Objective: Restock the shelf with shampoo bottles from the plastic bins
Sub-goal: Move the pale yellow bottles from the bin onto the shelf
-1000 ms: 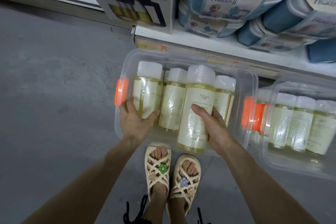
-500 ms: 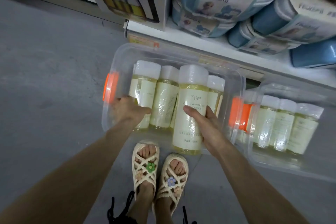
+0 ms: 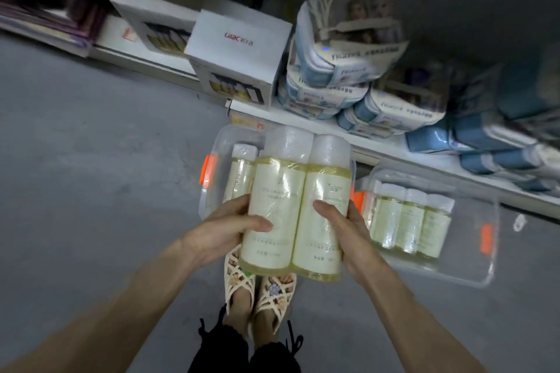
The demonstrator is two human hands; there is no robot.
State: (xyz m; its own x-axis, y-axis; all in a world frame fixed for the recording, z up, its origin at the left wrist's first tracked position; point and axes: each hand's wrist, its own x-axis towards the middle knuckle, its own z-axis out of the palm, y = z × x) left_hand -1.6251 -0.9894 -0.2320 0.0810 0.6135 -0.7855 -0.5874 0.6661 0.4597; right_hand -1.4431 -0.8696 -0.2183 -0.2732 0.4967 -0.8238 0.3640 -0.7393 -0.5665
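Observation:
Two pale yellow shampoo bottles with white caps are lifted side by side above the floor. My left hand (image 3: 225,228) grips the left bottle (image 3: 274,200), thumb across its label. My right hand (image 3: 348,230) grips the right bottle (image 3: 325,206) from its right side. Below and behind them lies a clear plastic bin (image 3: 212,166) with orange latches, with a shampoo bottle (image 3: 239,172) still lying in it. A second clear bin (image 3: 481,251) to the right holds three more bottles (image 3: 407,221). The white bottom shelf (image 3: 378,145) runs diagonally behind the bins.
White product boxes (image 3: 239,48) and stacked blue-and-white wrapped packs (image 3: 342,60) fill the bottom shelf. Grey concrete floor (image 3: 91,160) spreads to the left. My sandalled feet (image 3: 257,285) stand just in front of the first bin.
Both hands have lifted one bottle each out of the first bin and brought them together, raised toward me. The view has tilted up and swung, showing more shelf.

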